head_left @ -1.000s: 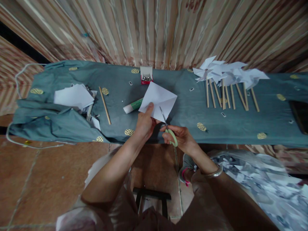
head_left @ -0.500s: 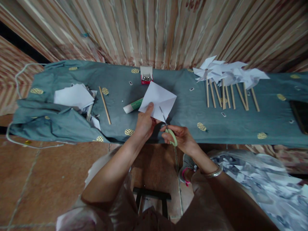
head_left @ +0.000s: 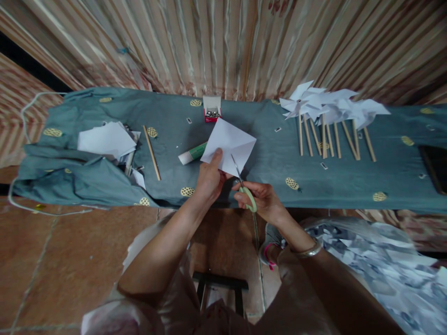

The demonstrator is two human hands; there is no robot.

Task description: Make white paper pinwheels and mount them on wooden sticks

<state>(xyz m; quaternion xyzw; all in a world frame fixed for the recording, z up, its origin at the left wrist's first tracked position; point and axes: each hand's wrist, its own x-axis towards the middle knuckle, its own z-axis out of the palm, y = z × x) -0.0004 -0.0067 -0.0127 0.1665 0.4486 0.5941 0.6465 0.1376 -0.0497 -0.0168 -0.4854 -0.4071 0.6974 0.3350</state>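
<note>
A square sheet of white paper (head_left: 232, 139) with fold creases is pinched in my left hand (head_left: 211, 177), thumb on top and fingers underneath. My right hand (head_left: 261, 197) grips the pale green handles of a pair of scissors (head_left: 248, 197). Their blade lies over the paper's lower corner, pointing up toward its middle. Partly under the paper's left edge is a green and white tube (head_left: 193, 153). Just beyond the paper's top corner stands an open small red and white box (head_left: 213, 111) of shiny metal bits.
Several white paper pinwheels (head_left: 331, 104) on wooden sticks lie on the right of the cloth-covered table (head_left: 251, 104). A loose stick (head_left: 152, 152) and a stack of paper (head_left: 104, 141) lie left. A dark phone-like object (head_left: 435, 167) is far right; a bag of paper pieces (head_left: 384, 270) sits below.
Almost nothing differs. Both hands, the paper and the scissors keep the same position, with only a very slight shift of the whole view.
</note>
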